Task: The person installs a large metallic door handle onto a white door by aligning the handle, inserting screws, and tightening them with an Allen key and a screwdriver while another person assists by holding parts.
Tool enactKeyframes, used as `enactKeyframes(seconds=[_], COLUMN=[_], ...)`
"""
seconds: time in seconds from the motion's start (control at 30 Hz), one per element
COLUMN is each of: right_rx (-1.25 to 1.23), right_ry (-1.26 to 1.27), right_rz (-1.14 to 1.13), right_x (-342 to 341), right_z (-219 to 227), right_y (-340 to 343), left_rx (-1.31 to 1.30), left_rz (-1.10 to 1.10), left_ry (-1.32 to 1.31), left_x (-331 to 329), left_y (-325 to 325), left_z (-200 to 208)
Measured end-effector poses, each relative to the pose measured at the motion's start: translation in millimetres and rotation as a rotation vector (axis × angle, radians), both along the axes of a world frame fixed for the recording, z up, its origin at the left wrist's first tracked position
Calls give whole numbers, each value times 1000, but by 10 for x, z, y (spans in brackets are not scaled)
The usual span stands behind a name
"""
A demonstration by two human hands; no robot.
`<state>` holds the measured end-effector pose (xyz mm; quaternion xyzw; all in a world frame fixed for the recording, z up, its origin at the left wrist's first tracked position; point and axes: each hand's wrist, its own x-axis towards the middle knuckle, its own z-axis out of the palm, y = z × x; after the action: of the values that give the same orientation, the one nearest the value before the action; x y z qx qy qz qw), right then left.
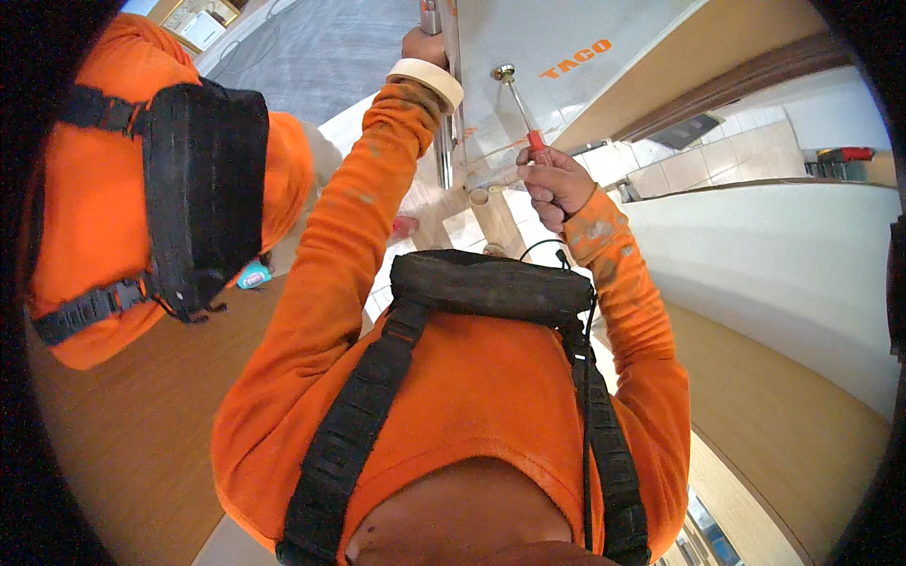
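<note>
My right hand (557, 185) is closed round the red handle of a screwdriver (537, 141). The screwdriver's shank runs up and to the left, its tip at a round metal fitting (504, 73) on a grey-covered panel (557, 99). At the panel's left edge, my left hand (425, 44) is wrapped round a shiny metal bar handle (444, 156), which shows above and below the fist. A roll of cream tape (427, 83) hangs round my left wrist like a bracelet. The fingertips of the left hand are hidden.
A co-worker in an orange top with a black bag (203, 198) stands close on my left. Brown board edging (717, 71) borders the panel on the right, with a white curved surface (783, 255) below it. Tools with a red part (845, 156) lie at the far right.
</note>
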<state>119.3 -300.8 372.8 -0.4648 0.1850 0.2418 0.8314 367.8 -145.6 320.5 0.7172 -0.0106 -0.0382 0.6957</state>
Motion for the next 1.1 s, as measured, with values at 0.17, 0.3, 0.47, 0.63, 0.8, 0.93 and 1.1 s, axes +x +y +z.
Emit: enactKeyframes(seconds=[0.17,0.3,0.47,0.63,0.8,0.93,1.1], right_rx=[-1079,-1598,-698,227,-454,-1480,-932], right_ry=[-423,-308,-255,-137,-369,-680,-451], right_rz=[100,241,131,-60,47,60,-14], right_x=[-83,-59,-252,-325,-179,-206,-276], right_z=[-137,50,-93,28,-33,-67,-117], right_y=[12,146,-97,-118,-82,121,94], left_rx=[83,78,-122,43,-58,-122,-79], left_rz=[30,4,-39,-33,0,-37,-24], left_ry=[22,50,22,56,38,77,60], left_x=[-129,-216,-225,-288,-219,-266,-399], left_y=[31,113,119,130,103,138,139], left_z=[96,-33,-170,70,15,18,94])
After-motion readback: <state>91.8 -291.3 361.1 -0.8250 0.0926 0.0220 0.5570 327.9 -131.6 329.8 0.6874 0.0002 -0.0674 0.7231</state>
